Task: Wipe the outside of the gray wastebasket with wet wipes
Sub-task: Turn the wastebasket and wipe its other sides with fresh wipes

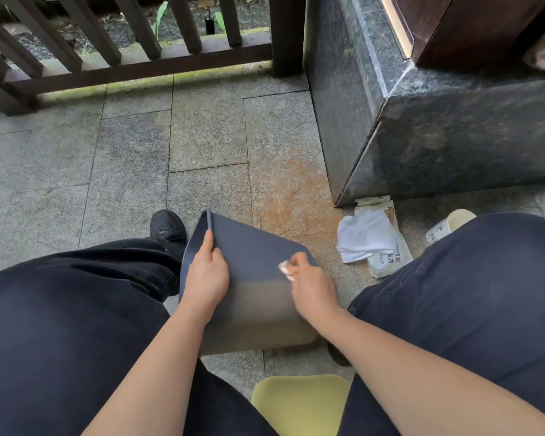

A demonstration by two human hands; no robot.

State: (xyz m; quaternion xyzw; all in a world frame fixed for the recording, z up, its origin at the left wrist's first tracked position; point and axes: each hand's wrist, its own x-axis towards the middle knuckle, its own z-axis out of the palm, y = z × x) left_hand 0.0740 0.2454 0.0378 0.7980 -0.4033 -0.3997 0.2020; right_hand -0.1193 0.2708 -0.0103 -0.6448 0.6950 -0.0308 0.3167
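Both hands work on the tipped gray wastebasket [252,278]: the left hand [206,275] grips its rim to steady it. The right hand [310,286] pinches a wet wipe [285,268] against its side for rubbing; the wipes pack [387,247] lies near the wastebasket

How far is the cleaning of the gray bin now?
Done: a used-looking wipe lies on the wipes pack.
In hand: the left hand grips the rim of the tipped gray wastebasket, and the right hand rubs a balled wipe on its upper side.
Left: the hidden sides, whose state I cannot tell.
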